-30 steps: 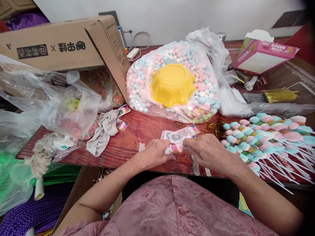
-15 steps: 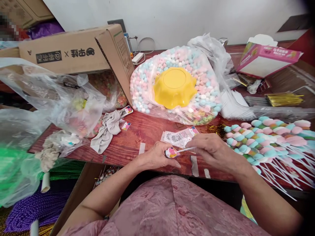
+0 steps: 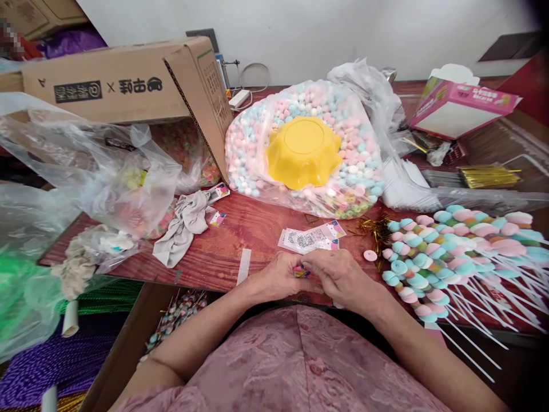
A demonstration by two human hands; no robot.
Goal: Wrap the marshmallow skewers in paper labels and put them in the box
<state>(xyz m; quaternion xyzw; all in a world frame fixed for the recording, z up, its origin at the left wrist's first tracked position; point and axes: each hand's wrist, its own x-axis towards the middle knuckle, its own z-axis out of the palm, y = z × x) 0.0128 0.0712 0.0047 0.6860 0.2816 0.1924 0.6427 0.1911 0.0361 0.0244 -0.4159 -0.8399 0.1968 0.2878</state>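
My left hand point(image 3: 278, 277) and my right hand point(image 3: 337, 274) meet at the near edge of the red wooden table point(image 3: 240, 229), fingers closed together around a small colourful sweet point(image 3: 300, 270) that barely shows between them. Just beyond my fingers lies a small stack of printed stickers point(image 3: 309, 237). A single pink round candy point(image 3: 369, 255) lies on the table to the right of my right hand.
A heap of pastel marshmallow skewers point(image 3: 454, 246) lies at the right. A big clear bag of pastel candies point(image 3: 351, 154) carries an upturned yellow bowl point(image 3: 302, 150). At the left are a cardboard box point(image 3: 115, 86), plastic bags point(image 3: 98, 171) and a grey cloth point(image 3: 182, 226). A pink box point(image 3: 463, 103) sits at the back right.
The white stick that my right hand held beside the sweet is out of sight. Both hands have come closer together and nearer to me. A pink candy now shows on the table.
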